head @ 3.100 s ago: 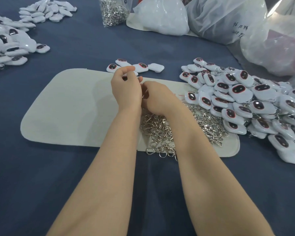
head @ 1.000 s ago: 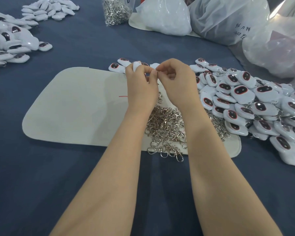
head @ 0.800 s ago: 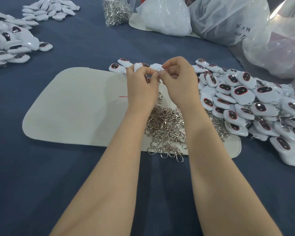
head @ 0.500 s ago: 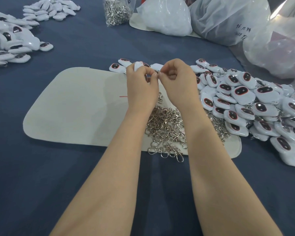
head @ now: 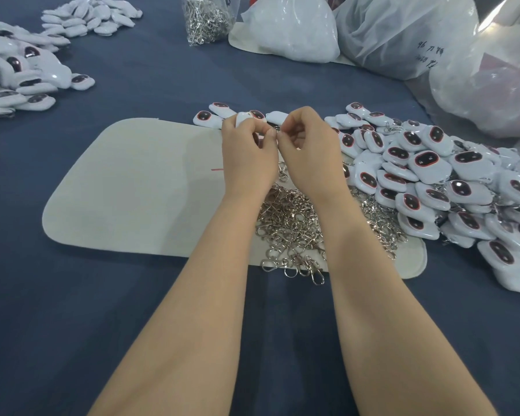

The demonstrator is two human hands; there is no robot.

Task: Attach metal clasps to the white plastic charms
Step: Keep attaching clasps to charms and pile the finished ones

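Observation:
My left hand [head: 248, 159] grips a white plastic charm [head: 242, 118], whose top edge shows above the fingers. My right hand [head: 308, 151] pinches a small metal clasp right against it where the fingertips meet; the clasp itself is mostly hidden. Both hands hover above the far edge of a cream felt mat [head: 132, 187]. A heap of loose silver clasps [head: 288, 226] lies on the mat under my wrists. A big pile of white charms with dark red-rimmed faces [head: 433, 181] spreads to the right. A few single charms [head: 206, 117] lie just beyond the mat.
More white charms are piled at the far left [head: 18, 76] and back left [head: 87, 16]. A clear bag of clasps [head: 206, 18] stands at the back, beside large plastic bags [head: 403, 34]. Dark blue cloth [head: 72, 325] covers the table.
Three seconds ago both hands were lower, over the clasp heap. They rose toward the mat's far edge with charm and clasp; over the last second only the fingertips shifted slightly.

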